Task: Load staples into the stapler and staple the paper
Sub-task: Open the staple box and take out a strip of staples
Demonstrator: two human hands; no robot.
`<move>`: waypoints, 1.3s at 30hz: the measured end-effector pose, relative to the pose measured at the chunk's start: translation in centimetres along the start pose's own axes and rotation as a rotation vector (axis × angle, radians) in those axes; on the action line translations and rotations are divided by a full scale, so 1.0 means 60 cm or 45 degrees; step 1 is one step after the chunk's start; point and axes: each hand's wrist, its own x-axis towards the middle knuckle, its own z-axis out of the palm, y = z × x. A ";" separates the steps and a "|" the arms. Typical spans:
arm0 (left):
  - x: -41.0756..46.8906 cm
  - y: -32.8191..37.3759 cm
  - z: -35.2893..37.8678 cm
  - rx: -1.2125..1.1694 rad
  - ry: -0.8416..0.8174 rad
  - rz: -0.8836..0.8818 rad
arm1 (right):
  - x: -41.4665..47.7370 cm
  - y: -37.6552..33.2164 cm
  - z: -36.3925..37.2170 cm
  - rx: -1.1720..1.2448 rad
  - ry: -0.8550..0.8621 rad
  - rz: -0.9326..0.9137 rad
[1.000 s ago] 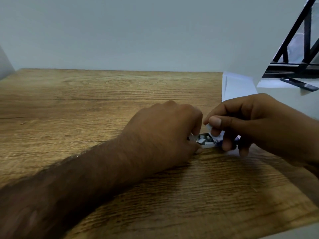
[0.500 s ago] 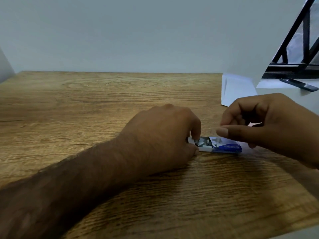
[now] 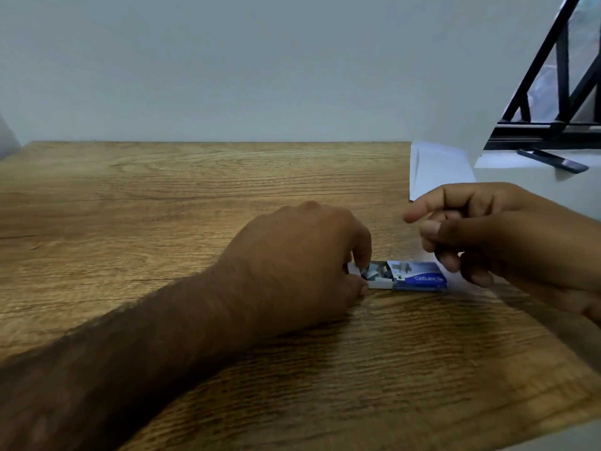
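Our right hand (image 3: 487, 236) has come off the staple box (image 3: 418, 275) and now hovers just above and to the right of it. Its fingers are curled with the thumb against them, and we cannot tell whether it pinches a strip. Our left hand (image 3: 302, 265) keeps pinching the inner tray (image 3: 380, 283), which is drawn out leftward, with loose staples (image 3: 377, 273) showing just right of its fingertips. The box lies on the desk (image 3: 162, 206) between our hands. The paper (image 3: 435, 170) lies beyond the right hand, and no stapler shows. We judge the box opened and loading not yet begun.
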 end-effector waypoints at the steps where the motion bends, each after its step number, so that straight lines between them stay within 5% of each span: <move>1: 0.001 0.001 -0.001 -0.002 0.000 -0.001 | -0.002 -0.001 -0.001 -0.047 0.005 0.019; 8: 0.001 0.000 0.000 -0.004 0.041 -0.023 | -0.016 -0.022 0.009 -0.923 -0.107 0.014; 28: 0.003 0.003 0.004 -0.093 0.189 -0.150 | 0.006 -0.016 0.033 -0.757 -0.216 -0.126; 39: 0.004 0.003 -0.011 -0.156 0.080 -0.116 | 0.003 -0.019 0.045 -0.776 -0.180 -0.147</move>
